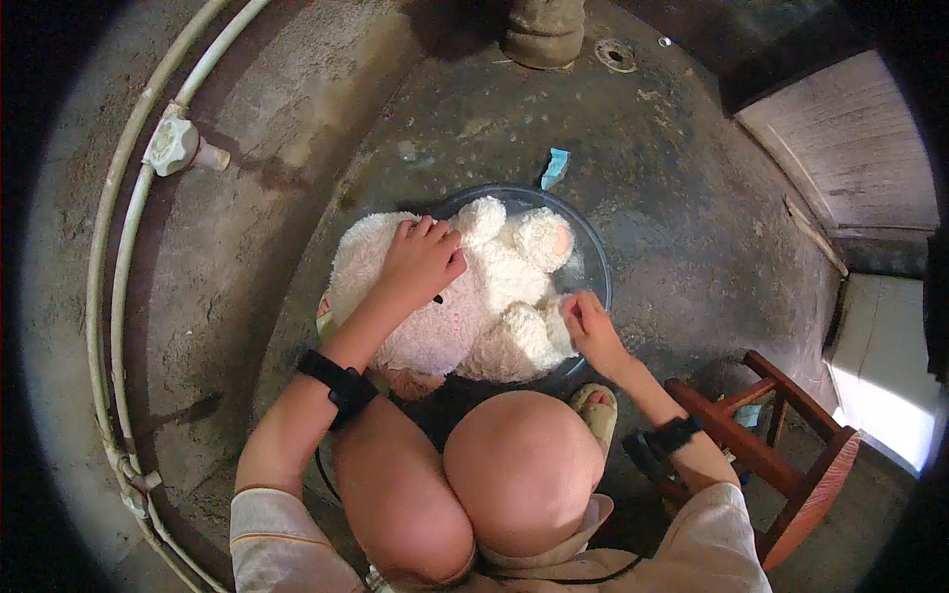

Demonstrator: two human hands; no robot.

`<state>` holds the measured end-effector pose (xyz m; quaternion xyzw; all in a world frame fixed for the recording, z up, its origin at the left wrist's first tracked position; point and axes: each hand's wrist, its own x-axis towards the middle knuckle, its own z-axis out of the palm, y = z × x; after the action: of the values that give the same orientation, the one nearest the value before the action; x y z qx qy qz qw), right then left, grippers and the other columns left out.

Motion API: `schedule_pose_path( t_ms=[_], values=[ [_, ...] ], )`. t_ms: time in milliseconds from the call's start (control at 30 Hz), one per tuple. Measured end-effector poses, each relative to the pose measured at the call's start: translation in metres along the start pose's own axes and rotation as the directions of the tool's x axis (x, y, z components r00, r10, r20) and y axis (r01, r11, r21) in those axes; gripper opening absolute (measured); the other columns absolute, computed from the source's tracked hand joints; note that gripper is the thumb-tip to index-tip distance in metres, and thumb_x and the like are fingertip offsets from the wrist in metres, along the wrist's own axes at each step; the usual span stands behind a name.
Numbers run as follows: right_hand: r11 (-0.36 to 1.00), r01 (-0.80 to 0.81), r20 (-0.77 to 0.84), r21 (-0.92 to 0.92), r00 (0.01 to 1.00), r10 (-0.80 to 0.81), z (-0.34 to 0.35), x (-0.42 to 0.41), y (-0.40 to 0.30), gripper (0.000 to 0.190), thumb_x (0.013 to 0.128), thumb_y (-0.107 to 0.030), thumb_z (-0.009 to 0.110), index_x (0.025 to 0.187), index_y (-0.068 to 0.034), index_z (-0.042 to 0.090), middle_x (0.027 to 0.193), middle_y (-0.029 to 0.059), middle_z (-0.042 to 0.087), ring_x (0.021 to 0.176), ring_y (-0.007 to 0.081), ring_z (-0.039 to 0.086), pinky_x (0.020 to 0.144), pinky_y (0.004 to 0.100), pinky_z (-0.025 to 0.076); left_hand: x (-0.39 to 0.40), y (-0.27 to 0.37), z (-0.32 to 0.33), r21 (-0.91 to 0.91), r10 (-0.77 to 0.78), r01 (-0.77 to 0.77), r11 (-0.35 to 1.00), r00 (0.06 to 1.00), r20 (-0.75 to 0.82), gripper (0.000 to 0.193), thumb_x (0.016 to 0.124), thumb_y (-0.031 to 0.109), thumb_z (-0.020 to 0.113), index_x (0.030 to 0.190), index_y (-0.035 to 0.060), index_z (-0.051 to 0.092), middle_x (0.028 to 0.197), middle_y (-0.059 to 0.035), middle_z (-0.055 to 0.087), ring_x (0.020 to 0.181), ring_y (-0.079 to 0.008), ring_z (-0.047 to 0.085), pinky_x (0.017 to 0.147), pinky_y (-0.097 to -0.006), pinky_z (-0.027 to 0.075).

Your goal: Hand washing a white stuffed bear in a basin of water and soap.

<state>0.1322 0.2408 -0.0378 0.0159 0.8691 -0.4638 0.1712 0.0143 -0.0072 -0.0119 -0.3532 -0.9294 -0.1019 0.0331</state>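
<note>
A large cream plush toy animal (511,274) lies on its back in a round dark-rimmed basin (604,259), its head to the left. The head overhangs the basin's left side and shows a black eye and a small pink mark. On top of that head rests my left hand (426,256), fingers bent; the fingertips' hold on the fur is not clear. My right hand (589,326) has its fingers curled on the toy's lower right foot, at the basin's rim. A pinkish pad (561,241) marks the upper right foot.
A torn blue wrapper (554,167) lies on the concrete floor beyond the basin. White pipes with a valve (174,144) run along the left wall. At right stands a reddish wooden stool (793,459). A thick pipe (545,33) and a floor drain (615,55) are at the back.
</note>
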Motion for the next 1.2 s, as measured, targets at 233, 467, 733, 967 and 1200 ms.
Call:
schedule_pose_path(
  t_ms=[233,467,733,967,1200],
  values=[
    [0.93,0.279,0.175,-0.239,0.955,-0.241,-0.006,-0.033,0.01,0.045,0.064,-0.003,0.056,0.104,-0.005,0.036,0.111,0.0171,0.03,0.098,0.0331,0.035,0.077,0.0407,0.034,0.001,-0.001,-0.001,-0.035,0.024,-0.024,0.999,1.0,-0.018,0.009,0.066,0.014,0.049,0.071,0.0067,0.05,0.075,-0.0042,0.049,0.076,-0.0201,0.046,0.07,-0.0328,0.034],
    [0.906,-0.18,0.144,-0.382,0.957,0.251,0.039,0.036,0.062,0.037,0.066,-0.011,0.053,0.097,0.003,0.04,0.098,0.0222,0.044,0.093,0.0357,0.042,0.075,0.0411,0.036,0.003,-0.001,0.0,-0.037,0.02,-0.02,0.999,1.0,0.005,0.009,0.065,0.014,0.049,0.07,0.0066,0.05,0.074,-0.0038,0.05,0.075,-0.0199,0.046,0.07,-0.0325,0.034],
    [0.873,0.031,0.156,-0.486,0.986,0.052,0.036,0.062,0.085,0.025,0.066,-0.016,0.051,0.08,0.004,0.049,0.071,0.0204,0.052,0.074,0.0336,0.051,0.066,0.0398,0.04,0.004,-0.001,-0.01,-0.056,-0.032,0.042,0.998,0.985,0.172,0.014,0.071,0.016,0.044,0.079,0.0069,0.05,0.083,-0.0063,0.051,0.083,-0.0229,0.045,0.073,-0.0336,0.034],
    [0.955,-0.15,0.196,-0.256,0.959,0.203,0.013,0.052,0.055,0.056,0.064,-0.017,0.057,0.111,-0.007,0.028,0.087,0.0248,0.049,0.083,0.0385,0.047,0.073,0.0397,0.038,0.061,-0.002,-0.072,-0.381,-0.019,0.303,0.873,0.803,0.595,0.024,0.078,0.022,0.037,0.093,0.0048,0.046,0.088,-0.0128,0.052,0.08,-0.0278,0.05,0.07,-0.0332,0.037],
    [0.975,-0.139,0.126,-0.173,0.979,0.162,0.005,0.032,0.048,0.056,0.066,-0.017,0.054,0.113,-0.003,0.027,0.088,0.0212,0.049,0.088,0.0351,0.046,0.077,0.0373,0.037,0.083,0.069,-0.19,-0.332,0.013,0.249,0.91,0.782,0.623,0.032,0.08,0.027,0.032,0.099,0.0037,0.044,0.098,-0.0122,0.05,0.092,-0.0222,0.046,0.079,-0.0292,0.035]
  ],
)
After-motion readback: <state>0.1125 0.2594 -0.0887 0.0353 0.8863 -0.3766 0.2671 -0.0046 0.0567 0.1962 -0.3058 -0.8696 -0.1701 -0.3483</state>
